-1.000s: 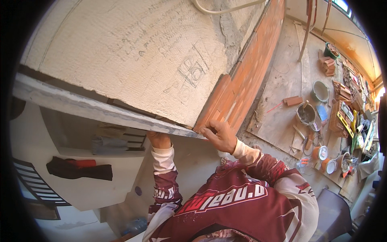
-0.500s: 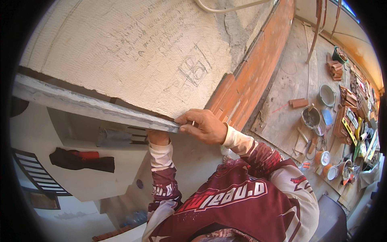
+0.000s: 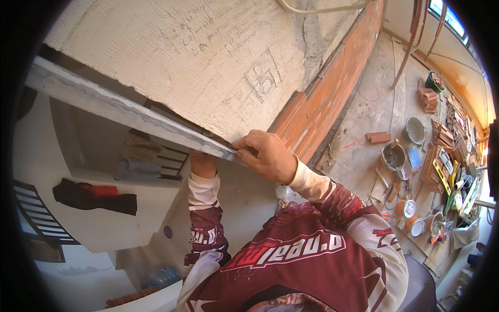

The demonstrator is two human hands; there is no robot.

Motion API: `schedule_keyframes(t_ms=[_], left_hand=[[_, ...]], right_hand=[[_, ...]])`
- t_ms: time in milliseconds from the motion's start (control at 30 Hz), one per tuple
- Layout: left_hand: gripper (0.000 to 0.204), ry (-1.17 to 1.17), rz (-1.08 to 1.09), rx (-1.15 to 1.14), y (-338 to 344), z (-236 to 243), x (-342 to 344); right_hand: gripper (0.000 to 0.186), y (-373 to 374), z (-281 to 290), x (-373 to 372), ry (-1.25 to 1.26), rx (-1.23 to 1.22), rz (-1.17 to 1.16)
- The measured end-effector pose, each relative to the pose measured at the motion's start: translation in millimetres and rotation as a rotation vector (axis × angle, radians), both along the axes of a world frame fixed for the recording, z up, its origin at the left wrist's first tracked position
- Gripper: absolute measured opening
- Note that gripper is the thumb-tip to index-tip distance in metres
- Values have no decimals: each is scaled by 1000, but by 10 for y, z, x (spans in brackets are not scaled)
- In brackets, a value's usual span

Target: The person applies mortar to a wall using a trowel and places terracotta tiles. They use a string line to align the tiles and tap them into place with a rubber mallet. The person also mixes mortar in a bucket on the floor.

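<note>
A long grey straight bar (image 3: 130, 113), smeared with pale mortar, runs along the lower edge of a cream plastered wall (image 3: 171, 88). A dark gap shows between bar and wall edge. My right hand (image 3: 271, 156) is closed at the bar's near end, thumb and fingers pinching its tip beside the wall corner. Below the same end, my left hand (image 3: 204, 165) reaches up behind the bar. Its fingers are hidden there, so their grip cannot be seen. Pencil sketches and writing mark the plaster above my right hand.
Orange-red brick facing (image 3: 332, 88) covers the wall beyond the corner. On the floor at right stand buckets (image 3: 414, 130), stacked tiles (image 3: 429, 100), paint pots (image 3: 407, 208) and a yellow level (image 3: 442, 179). Dark clothing (image 3: 96, 196) and a barred opening (image 3: 39, 213) lie at left.
The whole view has turned slightly, so bar and wall edge slope more steeply. Both hands remain at the bar's near end.
</note>
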State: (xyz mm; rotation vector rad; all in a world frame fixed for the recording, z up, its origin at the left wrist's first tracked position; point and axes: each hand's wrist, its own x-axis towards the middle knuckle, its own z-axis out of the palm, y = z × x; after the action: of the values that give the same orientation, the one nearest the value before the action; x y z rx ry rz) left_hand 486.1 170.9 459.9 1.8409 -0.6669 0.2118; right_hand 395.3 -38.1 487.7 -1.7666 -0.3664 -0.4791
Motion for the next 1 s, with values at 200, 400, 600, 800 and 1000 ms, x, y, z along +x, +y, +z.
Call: schedule_keyframes(t_ms=[200, 400, 600, 800, 1000], left_hand=[[15, 131, 2, -145, -13, -70, -118], [20, 113, 129, -110, -97, -170, -399], [28, 392, -81, -177, 63, -456, -513], [19, 347, -78, -281, -101, -300, -592], [10, 296, 220, -265, -85, -441, -831]], right_hand=[[16, -39, -59, -53, 18, -40, -84], [14, -188, -209, -67, 243, 70, -2], [12, -444, -660, -152, 325, 108, 32], [13, -348, -568, -512, 560, 256, 130], [13, -136, -622, -706, 400, 205, 136]])
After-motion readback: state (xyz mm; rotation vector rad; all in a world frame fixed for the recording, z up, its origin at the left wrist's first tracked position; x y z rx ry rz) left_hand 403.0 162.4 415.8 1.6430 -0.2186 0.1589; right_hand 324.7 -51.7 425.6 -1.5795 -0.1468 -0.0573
